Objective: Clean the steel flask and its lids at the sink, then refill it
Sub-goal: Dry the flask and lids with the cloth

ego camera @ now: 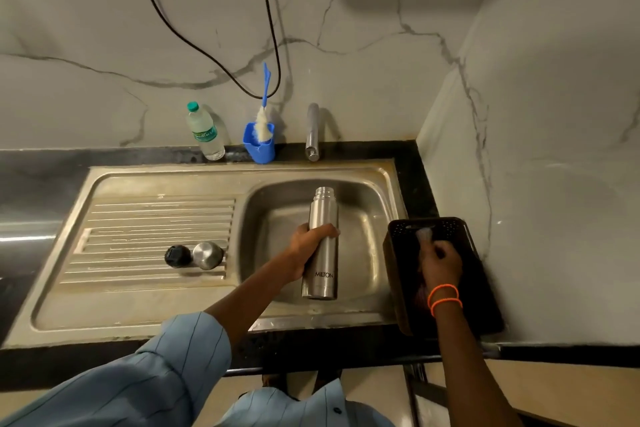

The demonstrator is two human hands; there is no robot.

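The uncapped steel flask (321,250) stands upright in the sink basin (277,218), and my left hand (310,246) grips it around the middle. On the draining board lie its black inner lid (177,256) and steel cap (207,255), side by side. My right hand (440,262) is inside the black basket (485,288) at the right of the sink, closed around a blurred pale item (424,236) that I cannot identify.
A blue-handled bottle brush (264,111) stands in a blue cup (259,147) against the back wall. A plastic water bottle (205,132) is to its left and the steel tap (312,132) to its right. Black cables hang down the marble wall.
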